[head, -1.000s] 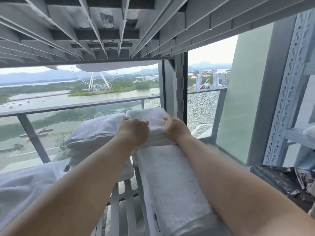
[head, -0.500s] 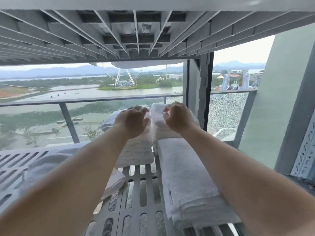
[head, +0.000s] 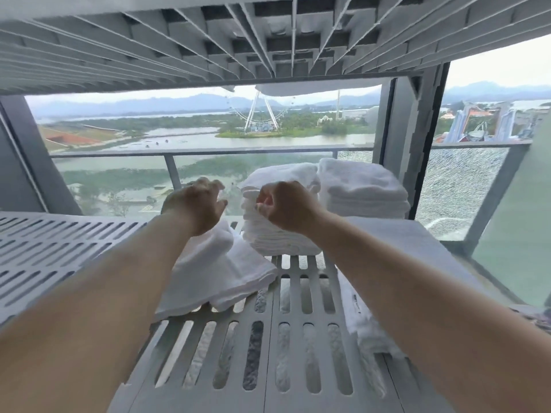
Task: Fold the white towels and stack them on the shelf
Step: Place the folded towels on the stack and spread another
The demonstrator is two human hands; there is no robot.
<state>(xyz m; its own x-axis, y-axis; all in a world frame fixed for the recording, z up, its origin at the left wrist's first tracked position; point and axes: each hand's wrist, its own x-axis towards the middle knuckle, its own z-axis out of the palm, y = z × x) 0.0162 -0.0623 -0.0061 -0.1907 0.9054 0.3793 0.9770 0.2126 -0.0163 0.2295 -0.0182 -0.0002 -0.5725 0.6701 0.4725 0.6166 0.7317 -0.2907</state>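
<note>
Two stacks of folded white towels stand at the back of the grey slotted shelf (head: 298, 353): a middle stack (head: 277, 239) and a right stack (head: 363, 189). A single folded white towel (head: 217, 272) lies to the left of the middle stack. My left hand (head: 195, 205) hovers above that single towel with its fingers loosely curled and spread, holding nothing. My right hand (head: 287, 208) is curled into a fist just in front of the middle stack, and I see nothing in its grip. More white towels (head: 366, 329) show through the slots from the level below.
The ribbed underside of the upper shelf (head: 268, 40) hangs low overhead. A grey shelf post (head: 413, 144) stands behind the right stack. Beyond it is a glass balcony railing (head: 208, 152). The shelf's left part (head: 59, 248) holds no towels.
Both hands have come off the towel stack they pressed and drawn back a little. My view has risen and swung left, so more of the shelf shows.
</note>
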